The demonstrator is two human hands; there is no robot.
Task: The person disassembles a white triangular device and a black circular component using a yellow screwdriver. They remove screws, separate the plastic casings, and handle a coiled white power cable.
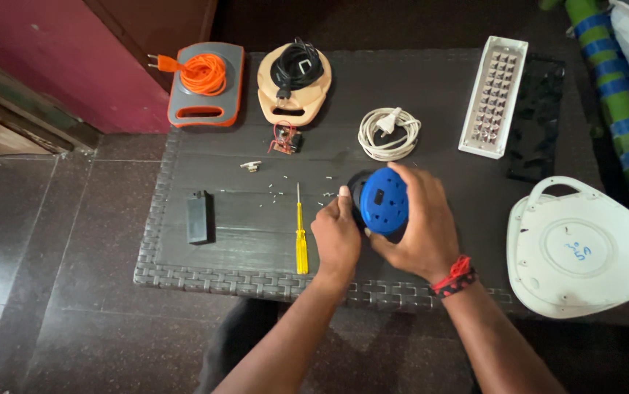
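Hands working together at the near middle of the dark table (183, 219): right hand (420, 226) clamped over a round blue housing (382, 201), cupping it from 3 o'clock, left hand (338, 232) closed against its black underside at 9 o'clock, thumb pressing the rim. Judging by the loose screws (278, 191) scattered at 10 o'clock of the housing and the yellow screwdriver (301, 237) lying untouched just at 9 o'clock of the left hand, taking apart or fitting together the two halves by hand, tool step not in hand now. Calling next for a steady hold with the right while prying or twisting gently with the left, keeping clear of the small screws. Lying further off: white cable (389, 133) at 12 o'clock, white lamp panel (495, 96) at 1 o'clock, white casing (584, 248) at 3 o'clock, black block (198, 217) at 9 o'clock.
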